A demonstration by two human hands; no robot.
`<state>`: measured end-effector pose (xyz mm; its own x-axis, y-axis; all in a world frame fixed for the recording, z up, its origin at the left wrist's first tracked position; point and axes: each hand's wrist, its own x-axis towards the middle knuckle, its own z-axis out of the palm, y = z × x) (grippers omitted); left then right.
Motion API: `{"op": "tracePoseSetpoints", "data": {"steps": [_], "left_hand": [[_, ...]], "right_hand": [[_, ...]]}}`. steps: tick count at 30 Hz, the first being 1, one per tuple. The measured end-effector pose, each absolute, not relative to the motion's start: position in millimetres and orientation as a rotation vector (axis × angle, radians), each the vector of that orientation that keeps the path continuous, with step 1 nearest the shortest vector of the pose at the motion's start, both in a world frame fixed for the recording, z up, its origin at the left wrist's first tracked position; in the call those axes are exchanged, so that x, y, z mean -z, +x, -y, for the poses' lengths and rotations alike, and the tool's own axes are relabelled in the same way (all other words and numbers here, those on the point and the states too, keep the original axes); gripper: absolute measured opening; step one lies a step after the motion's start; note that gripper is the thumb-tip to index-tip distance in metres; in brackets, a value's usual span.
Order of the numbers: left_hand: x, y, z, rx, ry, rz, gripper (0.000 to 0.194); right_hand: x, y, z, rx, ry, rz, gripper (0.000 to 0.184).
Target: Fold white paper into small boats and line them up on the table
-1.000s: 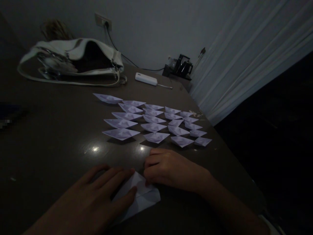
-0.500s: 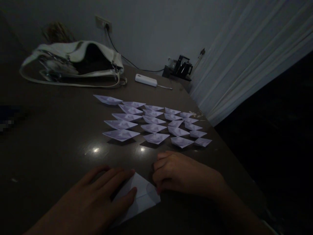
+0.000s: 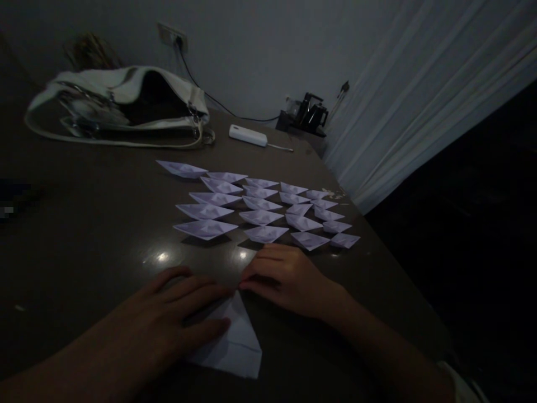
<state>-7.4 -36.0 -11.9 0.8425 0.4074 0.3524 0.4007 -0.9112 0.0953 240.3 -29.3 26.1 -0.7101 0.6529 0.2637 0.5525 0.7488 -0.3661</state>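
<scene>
A partly folded sheet of white paper (image 3: 241,338) lies on the dark table near me, with a crease across its lower part. My left hand (image 3: 180,313) rests over its left side, fingers stretched and apart, the thumb on top of the paper and the index fingertip by its upper corner. At that same corner, my right hand (image 3: 289,277) has thumb and fingers pinched together on the paper's tip; the exact grip is small and dim. Beyond both hands, several folded paper boats (image 3: 205,228) stand in rows.
A white handbag (image 3: 126,106) lies open at the back left. Right of it is a white power bank (image 3: 247,135) with a short cable. A black kettle (image 3: 314,116) stands in the far corner by a pale curtain (image 3: 403,95). The table (image 3: 104,212) has its edge on the right.
My right hand has moved left and up, from the paper's right corner to its upper corner. The paper has turned, its creased edge now lower. My left hand stays over it.
</scene>
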Motion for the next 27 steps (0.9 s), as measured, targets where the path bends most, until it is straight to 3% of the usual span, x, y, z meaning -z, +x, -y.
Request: {"op": "tracePoseSetpoints", "data": {"steps": [6, 12, 16, 27], "left_hand": [[0, -8, 29, -0.433, 2.955, -0.547, 0.04], [-7, -6, 27, -0.391, 2.938, -0.483, 0.036], [-8, -7, 28, -0.341, 2.916, -0.488, 0.044], [-7, -7, 29, -0.287, 2.841, -0.531, 0.051]], "right_hand": [[-25, 232, 34, -0.391, -0.989, 2.692, 0.005], [-27, 229, 37, -0.097, -0.9, 2.865, 0.007], [-27, 230, 43, 0.043, -0.847, 2.897, 0.011], [-17, 240, 79, -0.042, -0.919, 2.723, 0.018]]}}
